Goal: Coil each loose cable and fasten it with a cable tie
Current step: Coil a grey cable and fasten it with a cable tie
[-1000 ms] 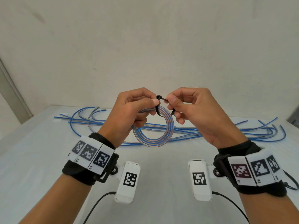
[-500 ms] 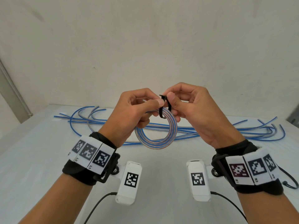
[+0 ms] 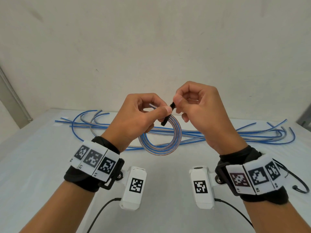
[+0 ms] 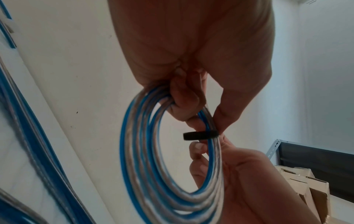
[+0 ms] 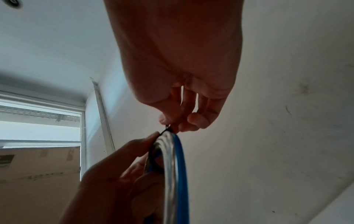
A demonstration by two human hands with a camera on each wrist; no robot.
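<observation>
The left hand point(image 3: 134, 118) was held up above the white bench point(image 3: 33, 165), its fingers curled round the top of a coiled cable point(image 3: 159, 142) of blue and clear strands, thumb pressed against the coil. The coil hung below the hand, clear of the bench. A black cable tie point(image 3: 168, 115) wrapped the top of the coil just beside that thumb, and the right hand point(image 3: 200, 115) pinched the tie's upper end between thumb and forefinger, its other fingers curled. In the left wrist view the tie point(image 4: 200, 136) crossed the strands as a dark band. Farther back on the bench, loose cables point(image 3: 252, 133) lay spread from left to right.
</observation>
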